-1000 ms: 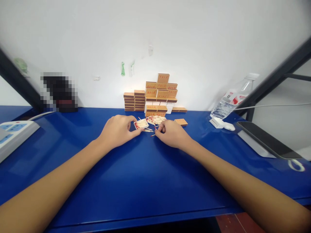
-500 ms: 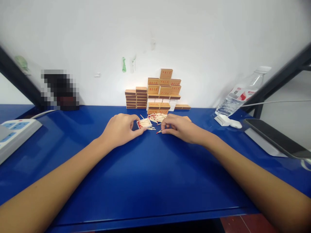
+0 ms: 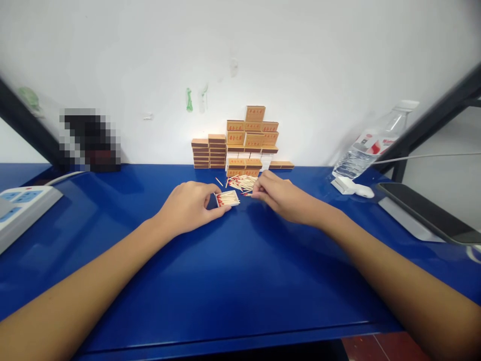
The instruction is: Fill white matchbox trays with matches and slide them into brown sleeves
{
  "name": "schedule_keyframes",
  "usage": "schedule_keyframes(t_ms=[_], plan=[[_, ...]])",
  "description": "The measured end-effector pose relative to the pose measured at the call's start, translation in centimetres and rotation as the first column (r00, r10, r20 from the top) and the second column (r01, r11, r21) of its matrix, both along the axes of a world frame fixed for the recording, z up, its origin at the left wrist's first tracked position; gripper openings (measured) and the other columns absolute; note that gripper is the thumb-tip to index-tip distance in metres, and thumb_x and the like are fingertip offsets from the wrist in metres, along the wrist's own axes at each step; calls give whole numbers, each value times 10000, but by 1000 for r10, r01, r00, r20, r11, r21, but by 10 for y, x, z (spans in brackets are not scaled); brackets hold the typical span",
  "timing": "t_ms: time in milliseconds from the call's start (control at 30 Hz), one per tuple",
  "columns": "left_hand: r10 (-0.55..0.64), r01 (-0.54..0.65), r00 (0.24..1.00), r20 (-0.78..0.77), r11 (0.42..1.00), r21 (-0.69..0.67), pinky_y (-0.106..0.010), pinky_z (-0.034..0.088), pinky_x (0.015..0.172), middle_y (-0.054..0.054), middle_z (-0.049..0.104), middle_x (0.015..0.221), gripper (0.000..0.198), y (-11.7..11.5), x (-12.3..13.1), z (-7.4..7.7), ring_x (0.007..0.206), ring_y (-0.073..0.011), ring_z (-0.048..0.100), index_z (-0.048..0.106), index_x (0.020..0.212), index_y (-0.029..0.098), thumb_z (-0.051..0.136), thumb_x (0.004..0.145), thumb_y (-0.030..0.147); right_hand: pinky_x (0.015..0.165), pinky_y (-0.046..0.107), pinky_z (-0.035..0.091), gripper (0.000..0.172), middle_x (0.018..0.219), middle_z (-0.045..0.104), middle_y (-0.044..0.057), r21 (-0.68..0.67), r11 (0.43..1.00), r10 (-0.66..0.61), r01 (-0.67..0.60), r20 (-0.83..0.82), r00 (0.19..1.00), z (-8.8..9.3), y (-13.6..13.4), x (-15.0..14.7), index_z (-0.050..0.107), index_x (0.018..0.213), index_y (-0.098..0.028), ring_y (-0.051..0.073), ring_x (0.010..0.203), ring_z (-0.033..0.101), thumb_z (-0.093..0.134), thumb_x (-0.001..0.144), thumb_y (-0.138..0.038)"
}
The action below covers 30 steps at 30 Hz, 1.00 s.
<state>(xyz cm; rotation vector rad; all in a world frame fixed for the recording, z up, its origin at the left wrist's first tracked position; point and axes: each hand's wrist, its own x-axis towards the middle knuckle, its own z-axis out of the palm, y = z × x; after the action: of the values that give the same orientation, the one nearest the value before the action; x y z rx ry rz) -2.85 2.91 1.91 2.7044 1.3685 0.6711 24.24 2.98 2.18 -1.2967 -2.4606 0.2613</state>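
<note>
My left hand rests on the blue table with thumb and fingers closed on an open matchbox tray full of red-tipped matches. My right hand is just right of the tray, its fingertips pinched on a few matches. Behind both hands lies a loose pile of matches. A stack of brown matchboxes stands against the white wall.
A white power strip lies at the left edge. At the right are a plastic water bottle, a small white charger and a dark phone on a white block. A black frame bar slants at each side.
My right hand has moved up and right from the loose matches in front of the tray to the pile's edge. The tray under my left hand has shifted slightly right; the loose matches beside it are gone.
</note>
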Motion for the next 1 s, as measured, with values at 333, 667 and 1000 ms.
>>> schedule_keyframes(t_ms=[333,667,1000], plan=[[-130,130,991,-16,991,-16,-285,313,560,25,589,595,331,-15,9,-2,528,-133,505,786,1094,232,678,930,500,832,354,484,62,1093,558,82,50,994,105,-102,-58,993,-5,-21,-29,548,1022,-209,215,941,592,494,1052,-211],[-148,149,989,13,988,-35,-286,332,555,29,595,599,352,-13,8,-5,543,-137,527,781,1111,232,690,925,516,793,338,488,62,1095,568,72,37,993,114,-111,-76,991,-6,-19,-23,578,1027,-218,200,915,597,521,1050,-228],[-160,160,987,7,986,-48,-284,301,552,38,576,582,308,-14,9,-4,517,-134,491,780,1080,225,717,904,469,800,338,469,86,1028,600,62,121,993,20,1,-173,985,-2,-14,-20,573,975,-213,201,883,595,534,1045,-245]])
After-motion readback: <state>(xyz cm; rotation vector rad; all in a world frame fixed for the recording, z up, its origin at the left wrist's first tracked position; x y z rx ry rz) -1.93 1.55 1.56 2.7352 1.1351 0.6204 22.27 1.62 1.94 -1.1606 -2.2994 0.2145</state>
